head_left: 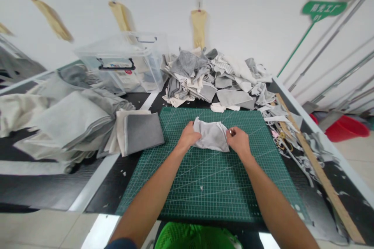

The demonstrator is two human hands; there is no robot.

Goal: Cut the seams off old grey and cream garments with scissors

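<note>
A small piece of light grey cloth [211, 136] is stretched between my two hands over the green cutting mat [204, 186]. Its top edge looks wrinkled, with the corners bunched. My left hand [189, 136] pinches the cloth's left end between thumb and fingers. At the right end, my right hand [240, 142] is closed on the cloth's edge. A small shiny metal thing [232, 132] shows at the right hand's fingers; I cannot make out what it is. Left of the mat lies a stack of folded grey and cream cloths [144, 134], its corner over the mat.
A heap of grey and white cloth scraps [201, 74] lies behind the mat, beside a clear plastic box [125, 70]. Larger cloths [73, 120] pile up at left. On the right are a wooden ruler [318, 167], scissors [282, 142] and offcuts. A green mesh [193, 236] shows below the table edge.
</note>
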